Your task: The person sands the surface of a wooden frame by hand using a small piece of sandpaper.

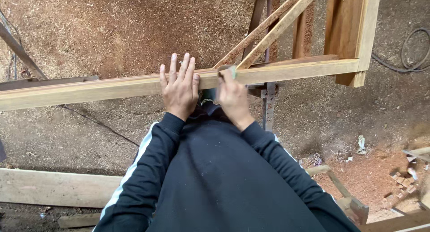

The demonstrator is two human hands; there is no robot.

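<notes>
Sawdust (112, 26) covers the whole floor. A pale plank (49, 187) lies on it near left, and a dark cable (410, 57) loops at far right. Small wood offcuts (403, 180) sit in a heap at near right, with scraps of paper (360, 144) just left of them.

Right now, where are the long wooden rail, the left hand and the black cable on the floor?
Rail (89, 89): head view, on its bare top face left of the hands.
Left hand (180, 89): head view, on the back of the hand.
Cable (410, 57): head view, on the loop at the right edge.
</notes>
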